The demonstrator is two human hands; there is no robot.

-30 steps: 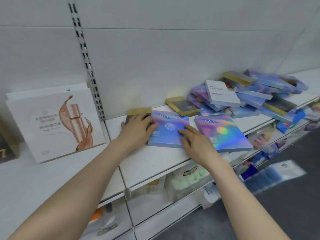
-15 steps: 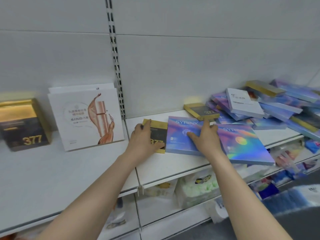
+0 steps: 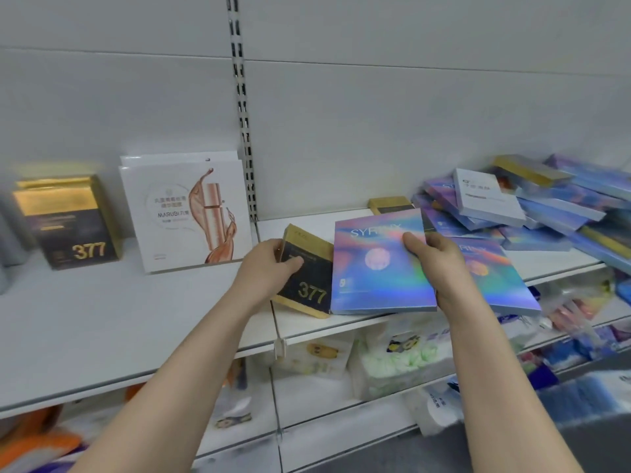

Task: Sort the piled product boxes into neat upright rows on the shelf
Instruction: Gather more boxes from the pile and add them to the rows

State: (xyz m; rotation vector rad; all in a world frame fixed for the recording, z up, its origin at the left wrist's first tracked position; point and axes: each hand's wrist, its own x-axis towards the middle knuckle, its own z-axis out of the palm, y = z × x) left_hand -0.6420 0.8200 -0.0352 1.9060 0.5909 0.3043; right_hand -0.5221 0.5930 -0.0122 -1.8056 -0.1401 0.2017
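Note:
My left hand (image 3: 265, 268) grips a black and gold box marked 377 (image 3: 307, 285), tilted up off the white shelf (image 3: 136, 308). My right hand (image 3: 437, 264) holds a holographic blue box (image 3: 379, 268) by its right edge, lifted at an angle. A second holographic box (image 3: 495, 278) lies flat under my right hand. To the right, a pile of boxes (image 3: 532, 206) lies jumbled, mostly blue and purple, with a white one and some gold-topped ones. At the left, a 377 box (image 3: 68, 220) and white boxes (image 3: 184, 209) stand upright.
A slotted metal upright (image 3: 242, 107) runs up the white back wall. Below the shelf, lower shelves hold wrapped tissue packs (image 3: 392, 363) and other packaged goods. The grey floor shows at the bottom right.
Both hands have closed on their boxes and tipped them up from lying flat on the shelf. The view has shifted left, showing more of the upright boxes.

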